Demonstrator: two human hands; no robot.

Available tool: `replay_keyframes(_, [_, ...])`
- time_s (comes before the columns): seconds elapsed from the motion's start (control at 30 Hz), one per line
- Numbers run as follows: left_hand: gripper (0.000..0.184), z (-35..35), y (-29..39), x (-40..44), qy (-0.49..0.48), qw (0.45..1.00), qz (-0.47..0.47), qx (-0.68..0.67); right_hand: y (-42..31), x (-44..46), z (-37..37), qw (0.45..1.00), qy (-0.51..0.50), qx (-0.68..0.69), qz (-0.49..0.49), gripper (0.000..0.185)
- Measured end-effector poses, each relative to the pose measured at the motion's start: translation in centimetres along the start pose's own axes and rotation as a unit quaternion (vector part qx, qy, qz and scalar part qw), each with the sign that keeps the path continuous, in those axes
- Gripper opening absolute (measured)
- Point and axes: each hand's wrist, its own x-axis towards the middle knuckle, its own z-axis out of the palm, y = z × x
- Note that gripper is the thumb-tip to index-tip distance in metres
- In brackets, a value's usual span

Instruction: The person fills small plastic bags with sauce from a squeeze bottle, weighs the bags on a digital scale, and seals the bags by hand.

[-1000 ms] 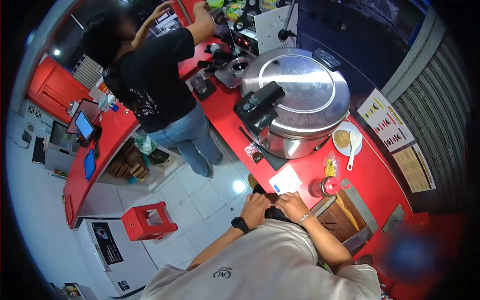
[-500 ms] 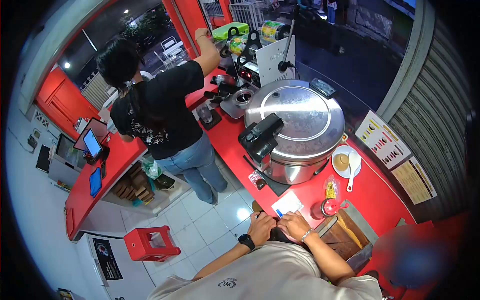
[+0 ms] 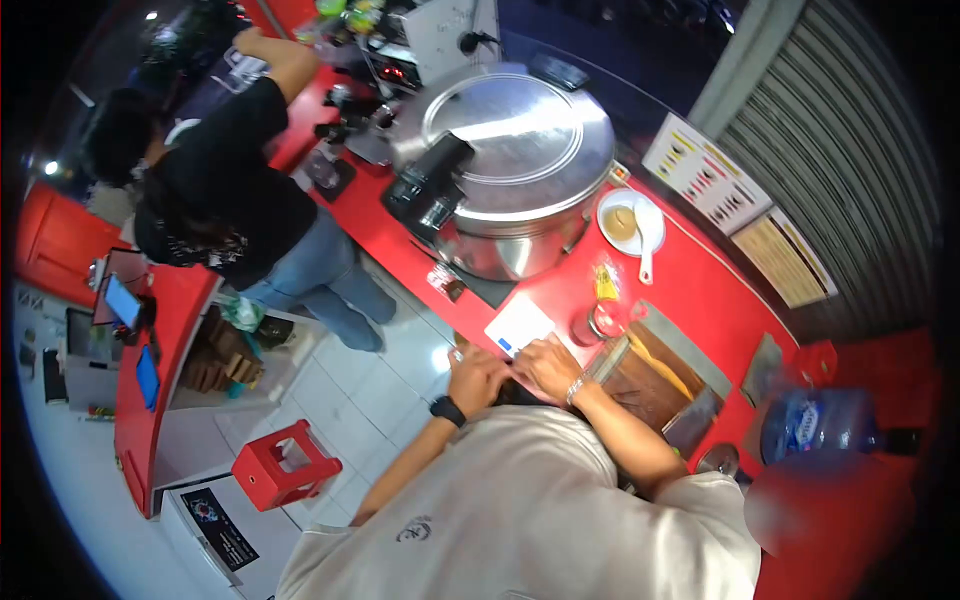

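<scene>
At the near edge of the red counter [image 3: 690,310], my left hand [image 3: 477,380] is closed, its fingers curled inward below a dark watch. My right hand [image 3: 548,368], with a bracelet at the wrist, is bent over the same edge, its fingers pressed together. A narrow dark gap separates the hands; whatever they hold, if anything, is hidden. Just beyond them lies a white sheet [image 3: 520,325] with a small blue mark. A red-lidded jar [image 3: 600,322] stands to the right of the sheet. Beside my right forearm is a wooden board [image 3: 635,385] in a recess.
A large lidded steel cooker [image 3: 520,235] occupies the counter ahead. A white plate [image 3: 606,225] carries a rice paddle [image 3: 648,230]. A co-worker in black [image 3: 225,190] stands at left, one arm stretched forward. A red stool [image 3: 285,465] and a blue water bottle [image 3: 820,422] flank me.
My view has swung right and down, so the counter and cooker sit farther left and higher. The water bottle shows more clearly. Both hands stay at the counter edge.
</scene>
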Motion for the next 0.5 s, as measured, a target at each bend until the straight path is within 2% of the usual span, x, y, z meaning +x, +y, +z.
replay_keyframes(0.13, [0.009,0.1,-0.9,0.9,0.027,0.999,-0.011,-0.033,0.3,-0.9,-0.5,0.999,0.020,-0.007,0.035,0.011])
replay_keyframes(0.23, [0.013,0.2,-2.6,2.3,0.038,0.999,-0.007,-0.021,0.2,-2.3,0.1,0.991,0.080,0.057,0.087,0.016])
replay_keyframes(0.3, [0.015,-0.2,-4.3,3.8,0.028,0.998,-0.058,-0.004,-0.9,-3.9,-1.1,0.958,0.079,0.162,0.223,0.027])
replay_keyframes(0.33, [0.016,-0.1,-5.7,4.5,0.035,0.996,-0.079,0.003,-0.4,-5.2,-1.0,0.958,0.076,0.165,0.220,0.027])
replay_keyframes(0.4, [0.017,1.0,-9.2,6.3,0.078,0.992,-0.102,0.002,1.8,-8.5,-0.9,0.893,-0.133,0.356,0.239,0.044])
replay_keyframes(0.43, [0.021,0.7,-9.8,7.4,0.040,0.987,-0.151,-0.032,2.7,-10.1,-0.8,0.874,-0.177,0.374,0.254,0.045])
replay_keyframes(0.47, [0.021,0.8,-10.9,8.7,0.041,0.987,-0.152,-0.031,3.7,-11.7,-0.7,0.853,-0.221,0.390,0.269,0.045])
replay_keyframes(0.5, [0.019,1.2,-12.4,9.9,-0.004,0.977,-0.210,-0.029,4.7,-13.0,-1.0,0.833,-0.229,0.395,0.312,0.046])
